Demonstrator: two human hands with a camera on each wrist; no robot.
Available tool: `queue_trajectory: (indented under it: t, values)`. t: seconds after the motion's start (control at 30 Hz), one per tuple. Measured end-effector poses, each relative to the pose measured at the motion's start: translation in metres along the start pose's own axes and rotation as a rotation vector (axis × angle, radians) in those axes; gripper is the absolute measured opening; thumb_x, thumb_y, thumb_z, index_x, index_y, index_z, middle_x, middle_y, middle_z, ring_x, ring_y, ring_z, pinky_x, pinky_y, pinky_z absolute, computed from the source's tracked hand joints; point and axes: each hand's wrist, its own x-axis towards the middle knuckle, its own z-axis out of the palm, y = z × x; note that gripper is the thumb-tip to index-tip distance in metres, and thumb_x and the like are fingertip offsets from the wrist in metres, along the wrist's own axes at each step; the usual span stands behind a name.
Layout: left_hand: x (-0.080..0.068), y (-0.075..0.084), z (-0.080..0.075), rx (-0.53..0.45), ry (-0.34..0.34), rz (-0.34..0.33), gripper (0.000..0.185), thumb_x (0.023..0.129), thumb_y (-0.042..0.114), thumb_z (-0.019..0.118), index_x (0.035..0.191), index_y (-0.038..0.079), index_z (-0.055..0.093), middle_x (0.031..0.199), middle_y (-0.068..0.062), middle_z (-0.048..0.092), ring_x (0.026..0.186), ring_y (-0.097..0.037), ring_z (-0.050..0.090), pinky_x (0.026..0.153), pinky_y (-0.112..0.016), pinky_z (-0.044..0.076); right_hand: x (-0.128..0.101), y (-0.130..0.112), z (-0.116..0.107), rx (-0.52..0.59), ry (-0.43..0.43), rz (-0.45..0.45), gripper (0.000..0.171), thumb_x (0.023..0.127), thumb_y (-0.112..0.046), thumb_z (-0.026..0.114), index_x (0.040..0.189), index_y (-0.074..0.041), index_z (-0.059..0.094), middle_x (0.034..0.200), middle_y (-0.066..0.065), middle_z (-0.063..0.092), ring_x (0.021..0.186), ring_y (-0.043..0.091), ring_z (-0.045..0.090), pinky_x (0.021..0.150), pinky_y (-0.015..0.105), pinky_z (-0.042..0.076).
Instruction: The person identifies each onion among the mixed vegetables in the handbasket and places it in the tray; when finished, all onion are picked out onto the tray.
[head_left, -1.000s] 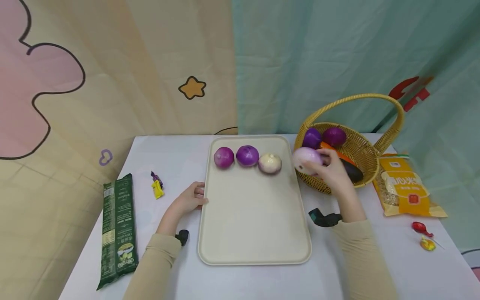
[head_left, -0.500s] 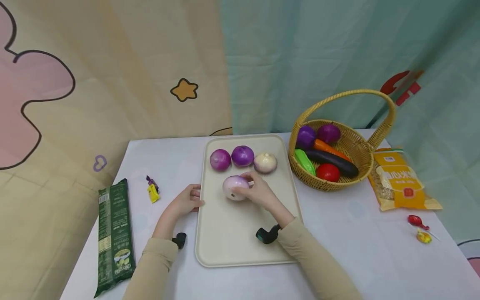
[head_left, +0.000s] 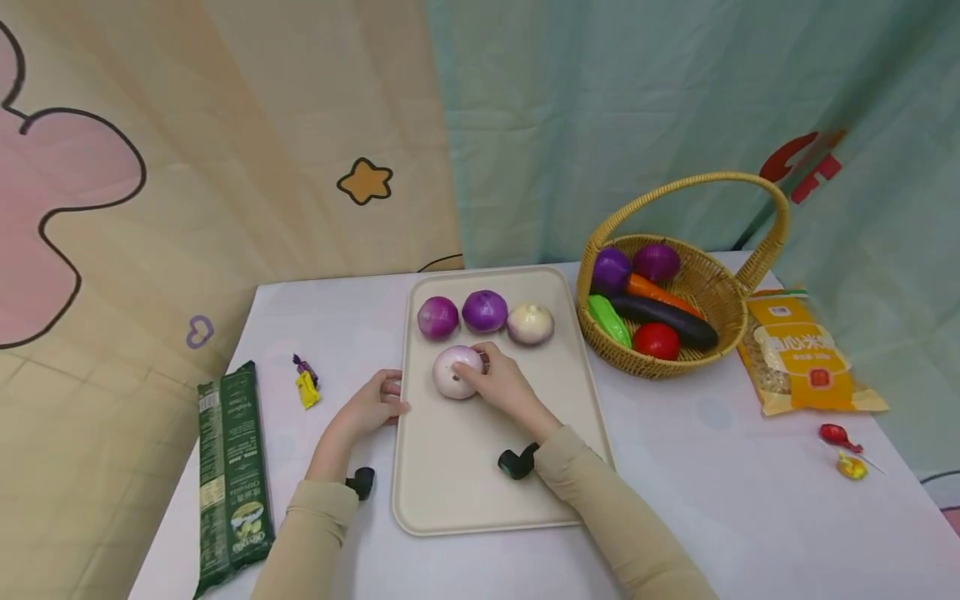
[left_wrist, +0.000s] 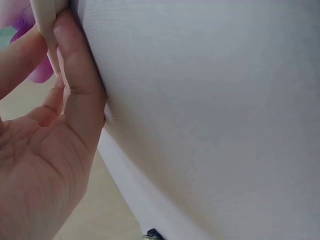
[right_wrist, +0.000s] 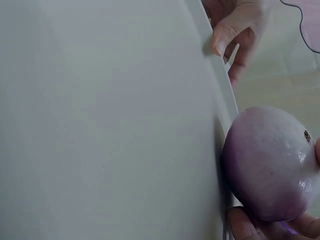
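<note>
On the cream tray [head_left: 480,475], the right hand [head_left: 501,386] is gripping a pale purple onion [head_left: 455,372], fingers curled over its right side; the onion is sitting just below a row of three onions [head_left: 484,311]. The left hand [head_left: 367,407] is pinching the tray's left rim.

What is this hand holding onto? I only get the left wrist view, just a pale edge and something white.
Observer: The left hand pinches the left rim of a cream tray on a white table.
Operator: Is the other hand busy?
Observer: The right hand holds a pale purple onion within the tray's rim.
Operator: Anything else in there?
Observer: Three more onions sit in a row along its far end.
</note>
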Motion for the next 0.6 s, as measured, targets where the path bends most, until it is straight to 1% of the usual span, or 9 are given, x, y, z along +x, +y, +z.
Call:
queue_trajectory:
  t: [0.1, 0.23, 0.43, 0.6]
  values:
    - [-0.0005, -0.0006, -0.0001, -0.009, -0.005, 0.001, 0.059, 0.094, 0.002, 0.062, 0.146, 0.0, 0.034, 0.123, -0.022, 0.05, 0.104, -0.027, 0.058, 0.084, -0.036, 0.059, 0.0016, 0.0002, 0.0001, -0.012, 0.001, -0.001, 0.053, 0.093, -0.04, 0.065, 0.13, -0.004, 0.055, 0.119, 0.017, 0.066, 0.108, 0.028, 0.063, 0.092, 0.042, 0.053]
    - [-0.0004, -0.0016, -0.0009, -0.009, -0.007, 0.003, 0.059, 0.094, 0.003, 0.061, 0.146, 0.0, 0.033, 0.123, -0.022, 0.048, 0.104, -0.027, 0.057, 0.085, -0.036, 0.059, 0.003, -0.0004, 0.001, -0.018, -0.021, 0.001, 0.052, 0.093, -0.041, 0.064, 0.128, -0.003, 0.057, 0.119, 0.016, 0.066, 0.107, 0.028, 0.062, 0.093, 0.042, 0.053]
    - [-0.0003, -0.0039, -0.0001, -0.007, -0.007, 0.0, 0.059, 0.094, 0.002, 0.062, 0.146, 0.0, 0.034, 0.124, -0.022, 0.048, 0.104, -0.027, 0.057, 0.084, -0.035, 0.059, 0.0022, -0.0009, 0.0032, -0.007, -0.047, 0.007, 0.057, 0.094, -0.042, 0.063, 0.132, -0.002, 0.053, 0.124, 0.02, 0.064, 0.115, 0.03, 0.061, 0.097, 0.043, 0.052]
    - [0.0008, -0.0029, 0.0, -0.008, -0.008, 0.002, 0.059, 0.094, 0.002, 0.061, 0.146, 0.0, 0.034, 0.124, -0.022, 0.049, 0.104, -0.027, 0.058, 0.085, -0.035, 0.059, -0.0017, -0.0032, -0.0061, 0.05, -0.065, 0.024, 0.06, 0.094, -0.037, 0.064, 0.139, -0.001, 0.048, 0.132, 0.019, 0.059, 0.121, 0.031, 0.059, 0.1, 0.043, 0.052]
